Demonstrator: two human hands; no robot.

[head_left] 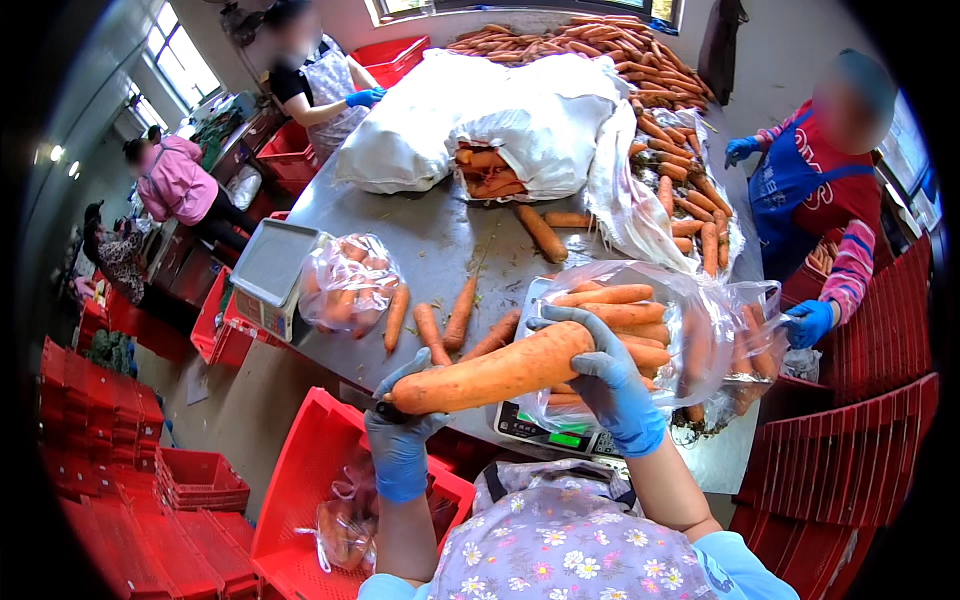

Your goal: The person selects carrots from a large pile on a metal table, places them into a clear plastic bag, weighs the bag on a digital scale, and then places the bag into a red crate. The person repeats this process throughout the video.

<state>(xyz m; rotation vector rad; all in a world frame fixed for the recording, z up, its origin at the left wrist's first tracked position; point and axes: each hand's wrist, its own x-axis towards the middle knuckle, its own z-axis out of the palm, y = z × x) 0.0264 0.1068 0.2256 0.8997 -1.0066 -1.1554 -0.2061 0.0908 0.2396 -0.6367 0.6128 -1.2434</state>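
Observation:
A large orange carrot [492, 368] lies across both my blue-gloved hands, above the table's near edge. My left hand [402, 440] grips its dark-tipped left end, and my right hand [612, 385] holds its right end. Just beyond the right hand, an open clear plastic bag [712, 325] full of carrots rests on a digital scale [530, 424] with a green-lit display. Several loose carrots [460, 315] are on the metal table [440, 235] beyond the held one. To their left sits another clear bag of carrots [350, 285].
White sacks [540, 120] and a carrot heap [640, 60] cover the table's far side. A red crate [300, 500] with bagged carrots stands at my lower left. Stacked red crates [850, 440] line the right. Co-workers stand across the table [325, 100] and at its right side [815, 190].

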